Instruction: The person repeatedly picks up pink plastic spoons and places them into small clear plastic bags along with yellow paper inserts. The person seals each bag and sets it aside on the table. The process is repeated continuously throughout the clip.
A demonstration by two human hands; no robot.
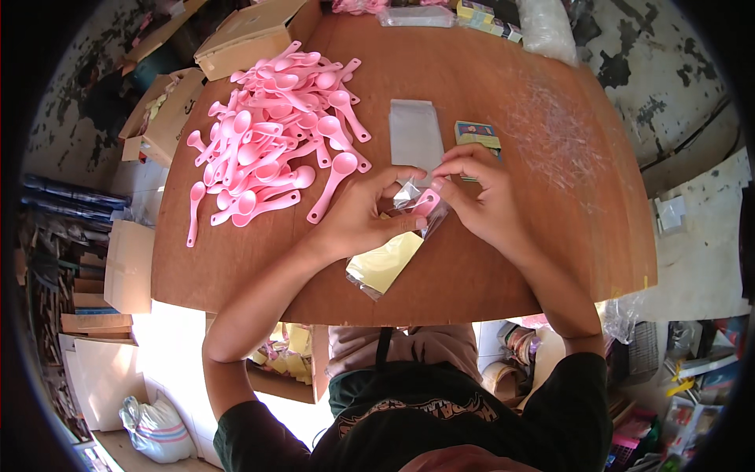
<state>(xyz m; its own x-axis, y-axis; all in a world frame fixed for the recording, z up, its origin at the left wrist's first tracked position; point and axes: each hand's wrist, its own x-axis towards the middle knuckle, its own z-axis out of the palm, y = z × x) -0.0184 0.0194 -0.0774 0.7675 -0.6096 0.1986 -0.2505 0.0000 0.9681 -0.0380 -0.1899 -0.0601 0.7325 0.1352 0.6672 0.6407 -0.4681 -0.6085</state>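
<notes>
Over the near middle of the table, my left hand (pixel 368 211) is closed around a small clear plastic bag (pixel 374 294). Inside the bag shows a pale yellow card (pixel 389 262), and a pink spoon's handle end (pixel 427 203) sticks up near the bag's upper end. My right hand (pixel 484 193) pinches the bag's upper edge by the handle, fingertips close to those of my left. The spoon's bowl is hidden by my left hand. Just beyond my hands lie a stack of clear bags (pixel 415 130) and a small stack of printed cards (pixel 476 134).
A heap of pink spoons (pixel 271 130) covers the table's left side. Thin clear plastic strips (pixel 558 141) are scattered at right. Cardboard boxes (pixel 255 35) stand at the far left, and a roll of clear wrap (pixel 546 31) at the back. An open box of yellow-carded packs (pixel 287 354) is below the table's edge.
</notes>
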